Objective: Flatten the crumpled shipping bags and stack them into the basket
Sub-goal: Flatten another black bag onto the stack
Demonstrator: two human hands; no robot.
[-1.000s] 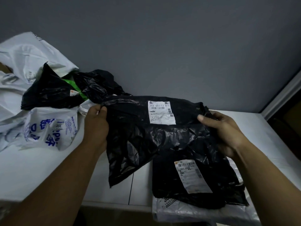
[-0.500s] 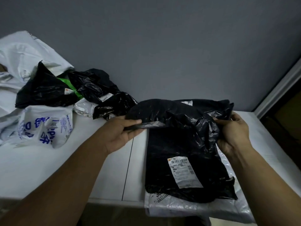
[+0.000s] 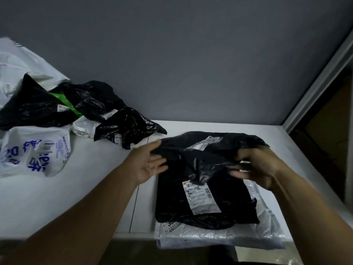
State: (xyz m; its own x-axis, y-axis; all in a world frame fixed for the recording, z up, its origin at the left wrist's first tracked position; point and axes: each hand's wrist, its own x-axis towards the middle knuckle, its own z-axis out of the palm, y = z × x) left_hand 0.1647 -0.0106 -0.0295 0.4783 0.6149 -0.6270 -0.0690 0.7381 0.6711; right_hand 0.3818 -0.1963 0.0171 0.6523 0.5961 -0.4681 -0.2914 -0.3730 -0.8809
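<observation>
A black shipping bag (image 3: 208,152) lies folded over on top of a stack near the table's right front corner. My left hand (image 3: 148,162) is at the bag's left edge with palm showing and fingers spread; the edge sits loosely between thumb and fingers. My right hand (image 3: 256,166), blurred by motion, has its fingers curled on the bag's right side. Under it lies a flat black bag with a white label (image 3: 202,201), and below that white and clear bags (image 3: 219,239) hang past the table's front edge. No basket is in view.
A pile of crumpled bags lies at the left: a large black bag (image 3: 36,109), a white bag with blue print (image 3: 36,152), a small black bag (image 3: 128,127), a big white bag (image 3: 23,64). Grey wall behind; the white table (image 3: 86,188) ends at right near a dark doorway.
Both hands carried the black bag from mid-air at the left down onto the stack at the right. My left hand's pinch on its edge has loosened into spread fingers.
</observation>
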